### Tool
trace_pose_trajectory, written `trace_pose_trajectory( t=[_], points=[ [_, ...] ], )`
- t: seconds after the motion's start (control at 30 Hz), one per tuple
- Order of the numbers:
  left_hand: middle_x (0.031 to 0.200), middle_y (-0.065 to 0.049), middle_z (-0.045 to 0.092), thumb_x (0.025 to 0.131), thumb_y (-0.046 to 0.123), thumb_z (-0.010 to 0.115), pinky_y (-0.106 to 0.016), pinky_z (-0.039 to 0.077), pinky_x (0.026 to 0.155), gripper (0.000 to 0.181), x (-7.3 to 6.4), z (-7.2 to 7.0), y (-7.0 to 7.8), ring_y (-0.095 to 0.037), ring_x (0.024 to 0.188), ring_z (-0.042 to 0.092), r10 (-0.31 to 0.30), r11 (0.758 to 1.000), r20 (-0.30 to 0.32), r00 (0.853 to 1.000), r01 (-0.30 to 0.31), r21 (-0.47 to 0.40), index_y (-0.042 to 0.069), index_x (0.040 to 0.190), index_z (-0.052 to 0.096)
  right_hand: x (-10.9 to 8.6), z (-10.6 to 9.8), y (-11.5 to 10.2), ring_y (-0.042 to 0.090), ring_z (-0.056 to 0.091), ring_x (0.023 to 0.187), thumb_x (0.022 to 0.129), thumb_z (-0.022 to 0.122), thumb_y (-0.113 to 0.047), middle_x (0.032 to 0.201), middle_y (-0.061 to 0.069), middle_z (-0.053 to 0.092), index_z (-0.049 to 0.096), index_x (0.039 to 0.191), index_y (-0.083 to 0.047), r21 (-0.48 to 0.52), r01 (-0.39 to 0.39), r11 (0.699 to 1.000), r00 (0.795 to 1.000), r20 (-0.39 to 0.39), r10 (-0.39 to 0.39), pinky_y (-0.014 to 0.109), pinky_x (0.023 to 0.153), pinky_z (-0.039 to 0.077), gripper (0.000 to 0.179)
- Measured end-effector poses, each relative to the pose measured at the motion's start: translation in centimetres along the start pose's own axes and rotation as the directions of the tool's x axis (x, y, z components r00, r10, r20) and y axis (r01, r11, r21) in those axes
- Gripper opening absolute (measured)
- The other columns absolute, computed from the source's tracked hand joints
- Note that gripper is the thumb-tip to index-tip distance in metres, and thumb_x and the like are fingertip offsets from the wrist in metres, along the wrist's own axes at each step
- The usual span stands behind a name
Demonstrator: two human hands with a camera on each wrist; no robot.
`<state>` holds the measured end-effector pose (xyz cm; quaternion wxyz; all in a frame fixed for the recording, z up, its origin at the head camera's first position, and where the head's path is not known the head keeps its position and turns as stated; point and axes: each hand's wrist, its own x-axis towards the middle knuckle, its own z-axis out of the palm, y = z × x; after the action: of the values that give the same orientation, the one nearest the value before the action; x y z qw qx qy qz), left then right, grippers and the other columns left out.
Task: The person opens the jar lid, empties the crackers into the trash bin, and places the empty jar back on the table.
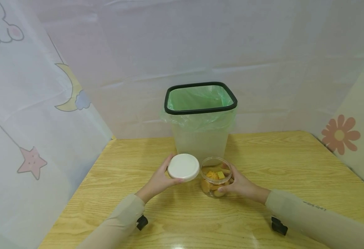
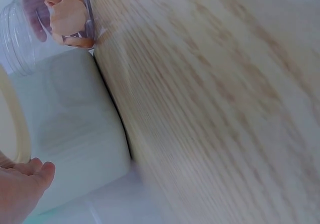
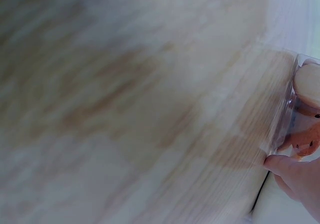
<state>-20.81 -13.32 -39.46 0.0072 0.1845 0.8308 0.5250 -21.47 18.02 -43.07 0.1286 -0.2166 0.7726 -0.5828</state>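
Note:
My left hand (image 1: 160, 180) grips a round white lid (image 1: 183, 166) by its edge, thumb at the front and fingers behind. Just to the right, my right hand (image 1: 240, 185) holds a clear jar (image 1: 207, 193) around its side. The jar's mouth is uncovered, and cookies (image 1: 213, 175) of several shapes show inside it. In the left wrist view the lid (image 2: 12, 119) is held beside the jar's threaded neck (image 2: 17, 38). Through the jar wall in the right wrist view, a round pale cookie (image 3: 307, 85) and darker ones show close to the right thumb.
A pale bin (image 1: 202, 136) with a black rim and green liner (image 1: 197, 97) stands right behind the hands on the wooden table (image 1: 107, 193). Printed cloth (image 1: 132, 69) hangs along the back and sides of the table.

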Motion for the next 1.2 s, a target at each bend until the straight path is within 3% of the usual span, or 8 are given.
trace_pose_trajectory(
  t=[0.47, 1.2],
  points=[
    [0.156, -0.022, 0.022, 0.076, 0.024, 0.086, -0.061, 0.023, 0.109, 0.101, -0.1, -0.3, -0.7, -0.04, 0.139, 0.028, -0.029, 0.999, 0.008, 1.0, 0.029, 0.014, 0.002, 0.153, 0.024, 0.0, -0.1, 0.1, 0.06, 0.018, 0.133, 0.08, 0.081, -0.01, 0.15, 0.034, 0.01, 0.002, 0.153, 0.001, -0.012, 0.003, 1.0, 1.0, -0.004, -0.003, 0.064, 0.105, 0.027, 0.109],
    [0.156, -0.022, 0.023, 0.075, 0.027, 0.086, -0.058, 0.02, 0.111, 0.109, -0.4, -0.5, -1.2, -0.04, 0.14, 0.026, -0.031, 0.998, 0.042, 0.999, 0.029, 0.053, -0.007, 0.152, 0.017, 0.1, -0.1, 0.2, 0.058, 0.019, 0.134, 0.081, 0.081, -0.013, 0.151, 0.033, 0.008, 0.002, 0.153, -0.001, 0.0, -0.014, 1.0, 1.0, 0.006, 0.014, 0.059, 0.101, 0.037, 0.108]
  ],
)
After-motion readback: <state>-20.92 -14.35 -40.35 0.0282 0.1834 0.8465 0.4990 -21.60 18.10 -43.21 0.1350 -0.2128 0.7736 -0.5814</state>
